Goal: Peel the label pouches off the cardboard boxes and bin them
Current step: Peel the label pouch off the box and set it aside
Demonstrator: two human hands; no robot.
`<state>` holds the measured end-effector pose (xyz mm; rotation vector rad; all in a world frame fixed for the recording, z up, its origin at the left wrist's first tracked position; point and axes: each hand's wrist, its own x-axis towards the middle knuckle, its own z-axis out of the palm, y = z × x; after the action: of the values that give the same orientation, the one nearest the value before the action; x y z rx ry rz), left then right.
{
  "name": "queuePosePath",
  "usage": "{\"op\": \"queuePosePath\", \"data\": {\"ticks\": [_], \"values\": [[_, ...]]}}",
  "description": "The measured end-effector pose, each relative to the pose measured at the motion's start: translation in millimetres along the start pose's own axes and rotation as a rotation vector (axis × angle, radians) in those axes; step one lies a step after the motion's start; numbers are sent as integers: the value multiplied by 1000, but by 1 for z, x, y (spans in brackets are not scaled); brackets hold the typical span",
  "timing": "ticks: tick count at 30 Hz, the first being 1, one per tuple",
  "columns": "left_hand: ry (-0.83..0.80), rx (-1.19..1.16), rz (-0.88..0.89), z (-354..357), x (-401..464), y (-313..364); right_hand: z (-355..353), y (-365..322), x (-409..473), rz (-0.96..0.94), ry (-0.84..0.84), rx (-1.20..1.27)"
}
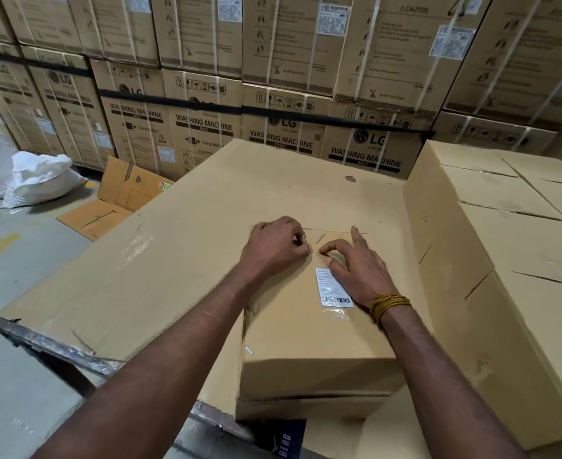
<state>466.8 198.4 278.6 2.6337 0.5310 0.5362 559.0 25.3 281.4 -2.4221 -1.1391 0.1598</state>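
Your left hand (pixel 278 243) pinches the clear label pouch (pixel 331 276) with curled fingers; your right hand (pixel 355 265) presses it flat, fingers spread. Pouch: stuck atop small cardboard box (pixel 316 366), holding a barcoded white slip (pixel 334 288). Behind: stacked cartons (pixel 365 150) printed "LG WASHING MACHINE".

pouch (pixel 334 288): clear, white barcode label inside | flat atop small box (pixel 316 346) (top corner lifted)

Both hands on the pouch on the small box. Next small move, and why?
Probably pull the lifted far corner back toward the body. The left hand pinches the clear label pouch at its raised corner, and the right hand rests on it beside the white barcode label; the rest still lies flat on the cardboard box.
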Motion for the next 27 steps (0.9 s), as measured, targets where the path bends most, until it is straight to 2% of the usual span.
{"op": "queuePosePath", "data": {"ticks": [9,27], "values": [[-5,2,-3,2,-1,0,3,4,2,-36,6,32],[1,-14,-6,1,-1,-1,1,4,1,26,4,28]]}}
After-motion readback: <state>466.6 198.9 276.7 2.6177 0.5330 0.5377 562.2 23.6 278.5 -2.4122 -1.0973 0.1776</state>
